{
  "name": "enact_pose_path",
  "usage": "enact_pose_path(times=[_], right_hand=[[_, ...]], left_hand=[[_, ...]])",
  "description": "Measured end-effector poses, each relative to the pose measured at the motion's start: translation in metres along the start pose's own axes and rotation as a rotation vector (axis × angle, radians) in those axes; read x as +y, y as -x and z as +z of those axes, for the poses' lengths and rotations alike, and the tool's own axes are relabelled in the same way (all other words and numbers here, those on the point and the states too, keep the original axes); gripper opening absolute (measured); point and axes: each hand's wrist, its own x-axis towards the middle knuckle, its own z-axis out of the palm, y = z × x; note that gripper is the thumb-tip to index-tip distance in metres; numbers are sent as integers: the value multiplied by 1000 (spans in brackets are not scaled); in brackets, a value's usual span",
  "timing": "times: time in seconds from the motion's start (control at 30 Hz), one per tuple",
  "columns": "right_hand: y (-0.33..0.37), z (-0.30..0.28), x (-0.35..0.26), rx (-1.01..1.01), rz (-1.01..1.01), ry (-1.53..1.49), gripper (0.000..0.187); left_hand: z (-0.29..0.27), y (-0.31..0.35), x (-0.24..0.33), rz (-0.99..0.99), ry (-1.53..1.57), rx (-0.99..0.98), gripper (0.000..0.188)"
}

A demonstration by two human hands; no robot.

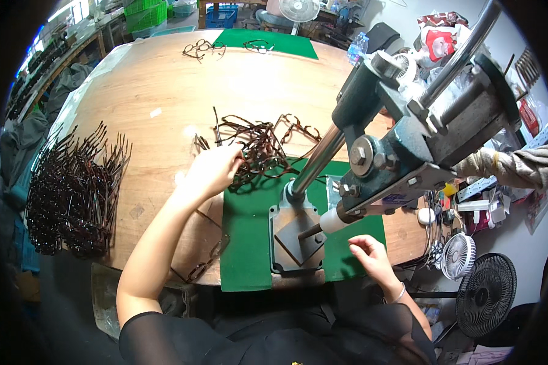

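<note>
Left hand (213, 169): at tangled brown plastic eyeglasses (256, 143) left of green metal press (399, 143); grip unclear
Right hand (371, 257): loose, empty
My guess: picking; next needs untangling

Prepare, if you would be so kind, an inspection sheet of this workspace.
Surface: wood-toned table, green mat under the press
Work items: tangled pile of dark eyeglass frames; larger heap at left
Clutter: loose frame at the near edge, more at the far edge
Hands: left hand at the pile, grip unclear; right hand beside the press, seemingly empty
Cables: tangled cables right of the table
Surroundings: black fan right, green crates far left
</note>
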Motion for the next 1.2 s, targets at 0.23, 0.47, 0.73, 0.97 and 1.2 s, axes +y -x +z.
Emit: enact_pose_path(times=[0.23, 0.47, 0.73, 0.97, 1.2], right_hand=[[-21, 38, 4, -2, -459, 984, 41], [-8, 26, 10, 82, -505, 789, 30], [-28, 27, 47, 235, -271, 420, 8], [-32, 26, 48, 178, -361, 474, 9], [-41, 18, 37, -9, -359, 528, 8]], left_hand=[[-37, 22, 59, -482, 1434, 176, 15], [-29, 76, 114, -96, 1352, 361, 39], [-9, 106, 158, -309, 1608, 355, 52], [6, 109, 165, -357, 1508, 371, 78], [22, 121, 168, -293, 1656, 125, 90]])
